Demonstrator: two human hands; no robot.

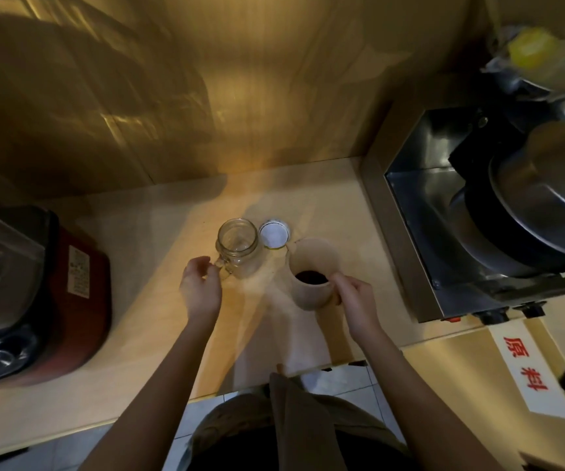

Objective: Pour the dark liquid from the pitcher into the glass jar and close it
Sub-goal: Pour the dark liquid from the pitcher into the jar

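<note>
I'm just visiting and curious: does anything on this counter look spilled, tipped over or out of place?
Nothing stands out. The glass jar stands upright and empty, its lid lying flat just behind it. The pitcher is upright with dark liquid inside. The left hand is at the jar's handle, the right hand on the pitcher. No puddles show.

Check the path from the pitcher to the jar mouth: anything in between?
Nothing visible blocks it. The pitcher, held at its handle by the right hand, stands right of the open glass jar; bare counter lies between. The lid sits behind that gap, beside the jar.
</note>
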